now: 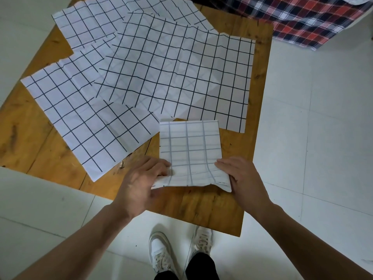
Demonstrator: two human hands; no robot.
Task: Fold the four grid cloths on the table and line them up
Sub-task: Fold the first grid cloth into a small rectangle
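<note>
Both forearms reach forward over the near edge of the tabletop (201,211), bare, palms down. Landmark: folded cloth (191,152), a small square lying near that edge, its grid showing pale.

Left hand (141,178): at the folded cloth's near-left corner, fingers curled over the edge and thumb below, pinching the layers there. Corner slightly lifted off the wood.

Right hand (242,178): at the folded cloth's near-right corner, fingers lying on top, thumb side along the edge; it grips that corner, which droops a little beneath.

The folded cloth sits between the two hands, its far edge flat on the tabletop.

Three cloths lie spread open beyond it:
- centre cloth (177,71), directly behind the folded cloth, on top of the other two.
- left cloth (80,122), behind and left of the folded cloth, angled.
- far cloth (90,23), furthest behind, partly under the centre cloth.

Plaid fabric (302,19) far behind-right of the folded cloth, off the tabletop.
</note>
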